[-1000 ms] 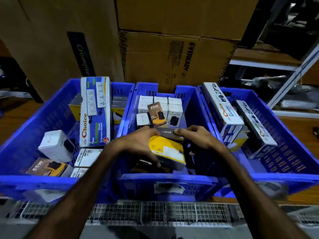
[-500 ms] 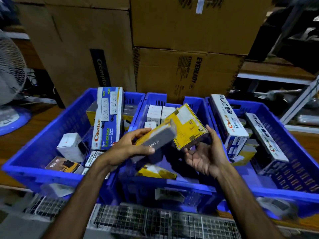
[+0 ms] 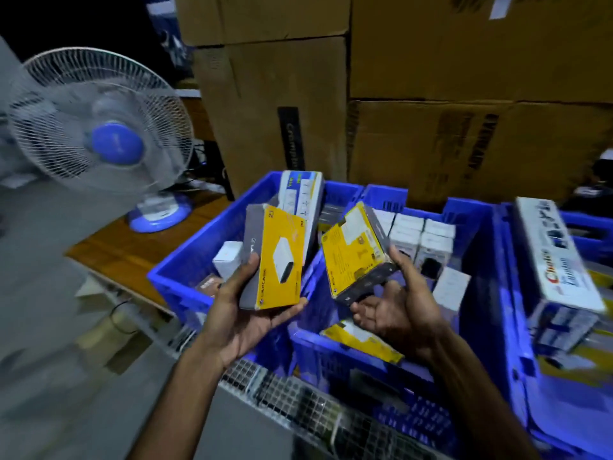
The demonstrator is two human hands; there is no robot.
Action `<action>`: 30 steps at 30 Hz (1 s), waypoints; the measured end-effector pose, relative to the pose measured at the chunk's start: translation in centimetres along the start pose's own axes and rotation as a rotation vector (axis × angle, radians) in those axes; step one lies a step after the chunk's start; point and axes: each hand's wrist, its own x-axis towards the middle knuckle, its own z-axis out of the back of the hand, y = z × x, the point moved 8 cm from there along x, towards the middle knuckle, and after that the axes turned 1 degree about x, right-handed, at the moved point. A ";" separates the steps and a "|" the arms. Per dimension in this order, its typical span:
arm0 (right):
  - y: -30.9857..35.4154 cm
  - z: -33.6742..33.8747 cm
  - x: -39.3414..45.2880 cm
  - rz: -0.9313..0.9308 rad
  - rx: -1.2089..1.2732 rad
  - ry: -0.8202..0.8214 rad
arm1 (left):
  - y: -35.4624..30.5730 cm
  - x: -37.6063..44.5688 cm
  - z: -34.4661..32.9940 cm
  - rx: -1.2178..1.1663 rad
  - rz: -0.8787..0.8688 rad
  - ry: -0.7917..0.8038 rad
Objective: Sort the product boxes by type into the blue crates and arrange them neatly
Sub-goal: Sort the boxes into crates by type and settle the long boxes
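You are working with both forearms bare: left hand (image 3: 243,322) at seven o'clock, right hand (image 3: 396,313) at five, ringless.

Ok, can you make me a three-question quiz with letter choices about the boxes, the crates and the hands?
1. Where is the fan? A) left of the crates B) inside a crate C) on the cartons
2. What colour are the crates? A) red B) blue C) green
3. What are the hands doing? A) both empty B) each holds a yellow box C) both share one box

Answers: 1 A, it stands on the wooden table to the left. 2 B, every crate wall is blue. 3 B, the left hand holds one yellow box and the right hand holds another yellow box.
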 end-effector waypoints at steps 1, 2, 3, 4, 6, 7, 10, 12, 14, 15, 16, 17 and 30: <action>-0.3 -0.8 0.5 -0.013 -0.033 -0.013 | -0.8 -0.2 0.8 0.034 -0.008 -0.043; -0.5 -1.5 1.0 -0.020 -0.062 -0.025 | -1.6 -0.2 1.6 0.071 -0.015 -0.077; -0.6 -2.3 1.4 -0.022 -0.089 -0.029 | -2.4 -0.2 2.3 0.104 -0.025 -0.106; -0.6 -2.9 1.9 -0.018 -0.120 -0.031 | -3.2 -0.1 3.0 0.133 -0.039 -0.138; -0.5 -4.1 2.9 -0.008 -0.184 -0.034 | -4.7 0.2 4.2 0.187 -0.062 -0.209; -0.3 -4.7 3.4 0.002 -0.211 -0.034 | -5.3 0.4 4.6 0.211 -0.069 -0.238; 0.7 -6.0 4.8 0.033 -0.301 -0.033 | -6.6 1.6 6.1 0.291 -0.080 -0.324; 1.2 -6.9 6.1 0.051 -0.355 -0.045 | -7.2 3.1 7.7 0.324 -0.065 -0.360; 1.4 -7.6 7.8 0.050 -0.405 -0.087 | -7.5 4.9 9.1 0.324 -0.017 -0.363; 1.3 -8.1 8.7 0.047 -0.423 -0.113 | -7.8 5.9 10.0 0.330 0.008 -0.363; 1.2 -8.7 9.7 0.045 -0.438 -0.136 | -8.2 7.0 10.8 0.349 0.028 -0.365; 1.0 -9.4 10.9 0.042 -0.447 -0.151 | -8.8 8.0 11.6 0.358 0.042 -0.368; -3.5 -14.1 23.6 -0.038 -0.421 -0.262 | -10.7 23.2 21.5 0.815 0.058 -0.413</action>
